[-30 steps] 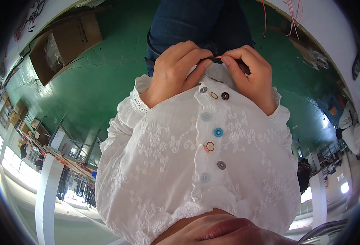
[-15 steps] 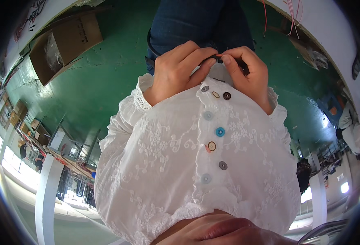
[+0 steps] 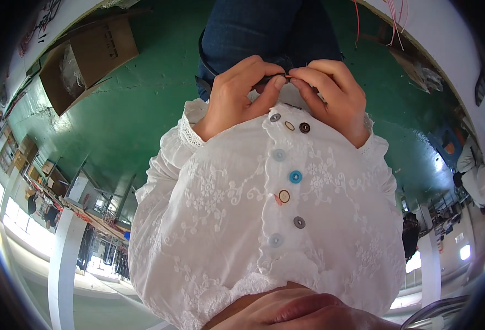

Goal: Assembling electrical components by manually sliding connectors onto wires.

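Note:
My left hand [image 3: 234, 94] is closed in a pinch, thumb against fingers, on a thin black cable [image 3: 263, 82] in front of my waist. A short orange wire [image 3: 288, 76] shows at the gap between the two hands. The fingertips of my right hand [image 3: 336, 93] meet at that orange wire, thumb below and forefinger above. Both hands are close together over my lap, just above the hem of my white blouse [image 3: 226, 181]. A black loop [image 3: 200, 52] curves beside my jeans, and I cannot tell whether it belongs to the cable.
At the upper left, an open cardboard box [image 3: 108, 44] holds clear plastic on the green floor [image 3: 160, 104]. Red wires [image 3: 392, 25] hang off a white tabletop [image 3: 446, 49] at upper right. Below it is another box with plastic [image 3: 429, 80]. A person [image 3: 472, 170] sits farther right near a blue stool [image 3: 446, 144].
My right hand has shifted slightly right and its fingers have straightened around the orange wire. The left hand's fingertips have drawn back a little to the left.

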Available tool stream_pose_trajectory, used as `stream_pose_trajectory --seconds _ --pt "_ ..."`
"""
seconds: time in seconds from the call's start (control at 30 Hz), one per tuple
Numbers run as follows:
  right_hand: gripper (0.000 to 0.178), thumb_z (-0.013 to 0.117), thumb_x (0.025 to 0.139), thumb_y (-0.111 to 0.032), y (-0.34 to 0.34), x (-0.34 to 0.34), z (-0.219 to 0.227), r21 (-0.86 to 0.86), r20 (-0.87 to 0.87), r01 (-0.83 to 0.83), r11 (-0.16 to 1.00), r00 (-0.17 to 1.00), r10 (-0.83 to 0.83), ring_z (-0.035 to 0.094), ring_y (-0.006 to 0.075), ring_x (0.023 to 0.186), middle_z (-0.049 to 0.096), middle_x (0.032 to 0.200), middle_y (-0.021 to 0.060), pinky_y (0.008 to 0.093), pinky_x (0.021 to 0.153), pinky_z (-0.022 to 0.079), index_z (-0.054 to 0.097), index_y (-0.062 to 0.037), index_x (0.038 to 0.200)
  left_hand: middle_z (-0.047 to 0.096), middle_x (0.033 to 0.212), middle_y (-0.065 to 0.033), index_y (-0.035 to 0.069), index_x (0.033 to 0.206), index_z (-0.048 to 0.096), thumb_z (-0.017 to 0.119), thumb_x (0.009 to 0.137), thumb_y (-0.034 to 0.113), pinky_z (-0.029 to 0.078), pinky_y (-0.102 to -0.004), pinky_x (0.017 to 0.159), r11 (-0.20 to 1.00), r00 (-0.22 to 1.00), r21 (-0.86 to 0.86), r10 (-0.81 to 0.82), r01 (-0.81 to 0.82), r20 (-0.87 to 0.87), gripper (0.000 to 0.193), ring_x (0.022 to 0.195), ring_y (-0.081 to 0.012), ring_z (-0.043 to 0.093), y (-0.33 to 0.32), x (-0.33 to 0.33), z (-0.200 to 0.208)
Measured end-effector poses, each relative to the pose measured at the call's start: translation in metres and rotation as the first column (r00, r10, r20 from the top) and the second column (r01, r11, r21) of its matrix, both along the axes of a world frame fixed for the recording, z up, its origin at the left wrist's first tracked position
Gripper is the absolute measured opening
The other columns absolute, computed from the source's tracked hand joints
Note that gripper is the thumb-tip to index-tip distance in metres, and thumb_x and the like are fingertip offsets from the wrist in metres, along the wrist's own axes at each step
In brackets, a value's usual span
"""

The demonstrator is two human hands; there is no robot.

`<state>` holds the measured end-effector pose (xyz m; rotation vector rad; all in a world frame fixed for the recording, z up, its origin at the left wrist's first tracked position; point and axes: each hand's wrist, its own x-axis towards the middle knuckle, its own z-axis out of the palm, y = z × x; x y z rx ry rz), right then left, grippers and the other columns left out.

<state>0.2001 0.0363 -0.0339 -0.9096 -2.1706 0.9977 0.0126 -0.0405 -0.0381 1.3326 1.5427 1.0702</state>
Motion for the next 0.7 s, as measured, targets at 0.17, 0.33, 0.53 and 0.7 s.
stream_pose_trajectory --seconds 0.17,0.33,0.53,0.7 --pt "0.031 0.083 0.075 0.007 0.0039 0.0017 -0.0044 0.157 -0.032 -0.087 0.984 0.995 0.093 0.067 0.0207 0.073 0.067 0.092 0.0086 0.0287 0.06 0.054 0.076 -0.004 0.103 0.066 0.084 -0.0094 -0.003 0.102 0.072 0.071 0.094 0.006 0.051 -0.0272 0.061 0.988 0.993 -0.153 0.013 0.006 0.121 0.012 0.068 -0.0155 0.063 -0.0015 -0.0026 0.0004" --pt "0.029 0.082 0.075 0.007 0.0068 0.0012 -0.0028 0.156 -0.015 -0.113 0.981 0.993 0.117 0.067 0.0219 0.073 0.068 0.092 0.0096 0.0299 0.061 0.055 0.075 -0.0025 0.101 0.067 0.085 -0.011 -0.003 0.101 0.072 0.071 0.093 0.005 0.051 -0.0289 0.062 0.991 0.996 -0.123 -0.04 0.05 0.085 0.011 0.069 -0.021 0.063 -0.0017 -0.0061 0.0006" --pt "0.026 0.081 0.076 0.008 0.0071 0.0 -0.0004 0.148 -0.013 -0.129 0.98 0.991 0.133 0.068 0.0233 0.074 0.068 0.092 0.0102 0.0306 0.062 0.056 0.074 -0.0012 0.099 0.066 0.085 -0.0125 -0.004 0.104 0.07 0.074 0.09 -0.001 0.052 -0.0314 0.062 0.988 0.983 0.016 -0.149 0.152 -0.109 0.015 0.07 -0.0226 0.063 -0.003 -0.009 -0.0011" --pt "0.024 0.081 0.076 0.007 0.0029 -0.0008 0.0016 0.101 -0.028 -0.122 0.987 0.992 0.125 0.069 0.0241 0.074 0.068 0.092 0.0109 0.031 0.063 0.057 0.074 -0.0008 0.097 0.065 0.082 -0.0117 -0.002 0.101 0.07 0.075 0.089 0.002 0.052 -0.0341 0.061 0.985 0.979 0.076 -0.141 0.153 -0.148 0.013 0.068 -0.026 0.064 -0.0021 -0.007 -0.0031"
